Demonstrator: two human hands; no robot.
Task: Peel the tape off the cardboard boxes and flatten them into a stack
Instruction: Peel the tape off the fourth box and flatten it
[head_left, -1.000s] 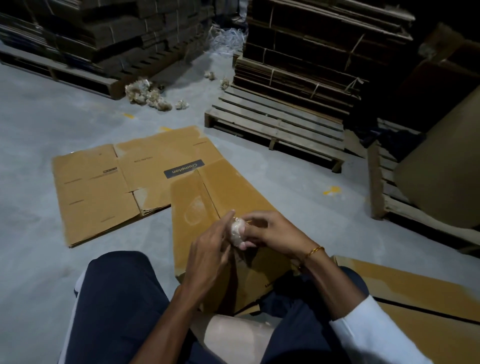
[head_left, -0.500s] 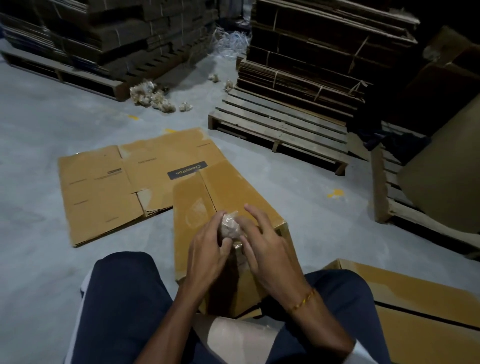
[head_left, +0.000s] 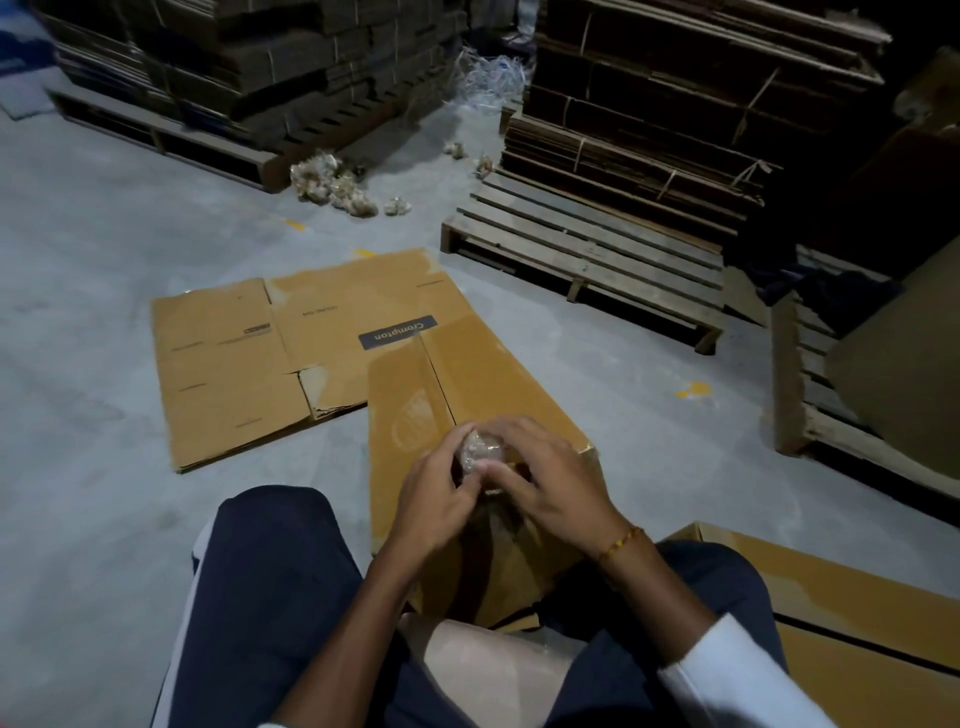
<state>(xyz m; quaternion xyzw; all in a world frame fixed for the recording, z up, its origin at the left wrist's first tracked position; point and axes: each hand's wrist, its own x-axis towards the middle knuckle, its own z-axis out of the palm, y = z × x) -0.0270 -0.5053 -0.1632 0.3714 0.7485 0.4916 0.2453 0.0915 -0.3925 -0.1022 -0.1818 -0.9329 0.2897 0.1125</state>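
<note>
Right hands (head_left: 550, 486) swung over tape wad (head_left: 480, 449); grey concrete floor (head_left: 104, 426)

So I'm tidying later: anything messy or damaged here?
Yes. Crumpled tape wads litter the floor by the far pallet, and the flattened box has a torn, ragged flap edge near its middle.

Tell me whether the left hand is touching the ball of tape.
Touching. The head view shows the left hand with its fingertips pressed against the ball of tape, which the right hand also holds from the other side.
</note>
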